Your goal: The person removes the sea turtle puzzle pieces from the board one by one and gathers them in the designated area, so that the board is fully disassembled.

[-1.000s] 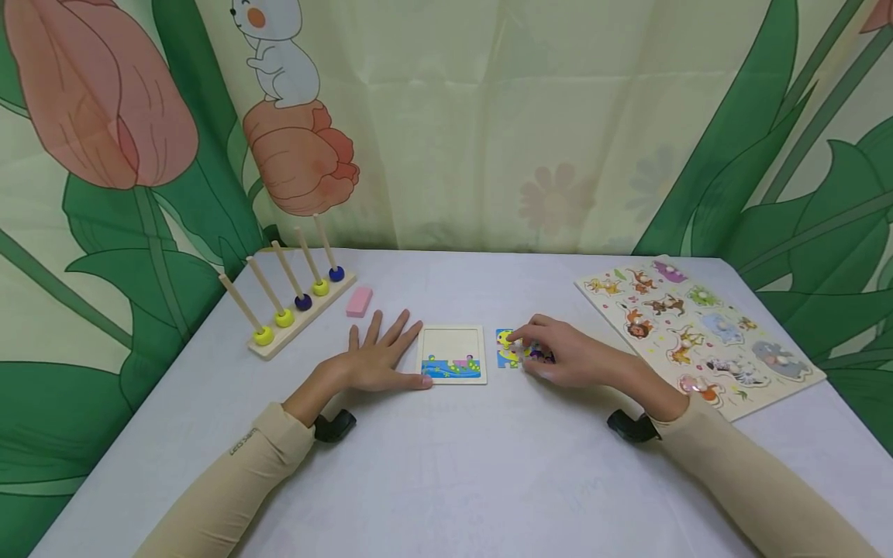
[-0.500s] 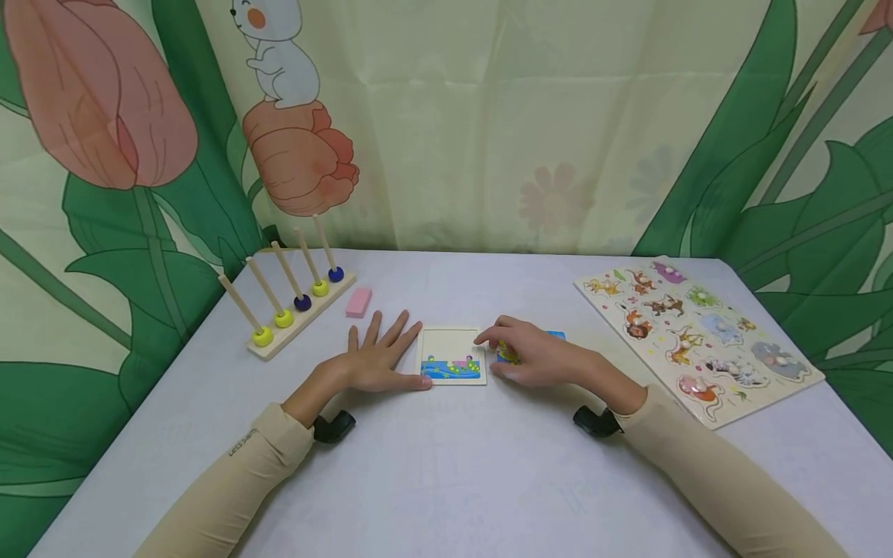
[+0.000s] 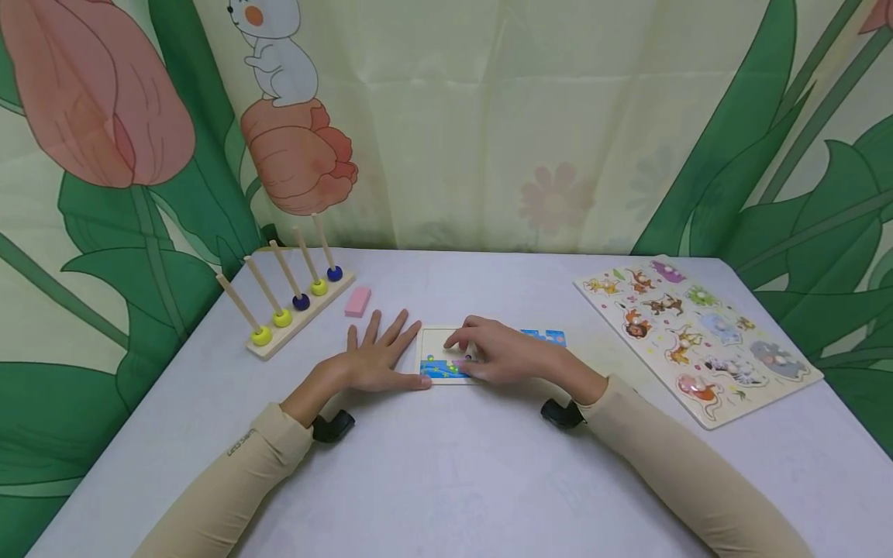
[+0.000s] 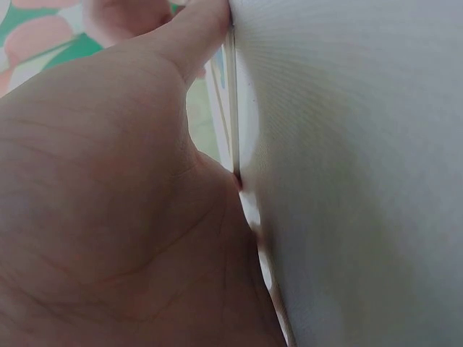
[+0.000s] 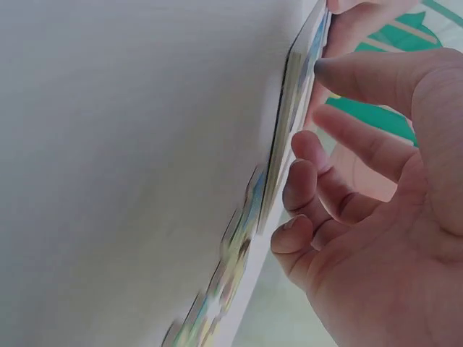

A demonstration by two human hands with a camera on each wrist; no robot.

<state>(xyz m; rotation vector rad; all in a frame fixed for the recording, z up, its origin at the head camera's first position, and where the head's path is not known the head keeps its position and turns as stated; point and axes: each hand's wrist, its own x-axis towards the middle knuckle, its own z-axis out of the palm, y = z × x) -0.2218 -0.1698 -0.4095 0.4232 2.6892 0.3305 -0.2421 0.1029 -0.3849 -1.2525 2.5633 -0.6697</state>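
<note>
the right hand (image 3: 505, 354) partly hides the tray (image 3: 434, 342) (and the puzzle pieces (image 3: 555, 338)).

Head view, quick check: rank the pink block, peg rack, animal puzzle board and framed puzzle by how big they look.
1. Animal puzzle board
2. Peg rack, by overall outline
3. Framed puzzle, partly hidden by the right hand
4. Pink block

Worktop (image 3: 446, 465), left edge: wooden stand (image 3: 312, 309) with five upright pegs, one yellow or blue bead on each; pink block (image 3: 358, 302) just beside it. Right edge: animal board (image 3: 666, 327), lying aslant. Beyond the far edge, before me: floral curtain (image 3: 446, 155).
</note>
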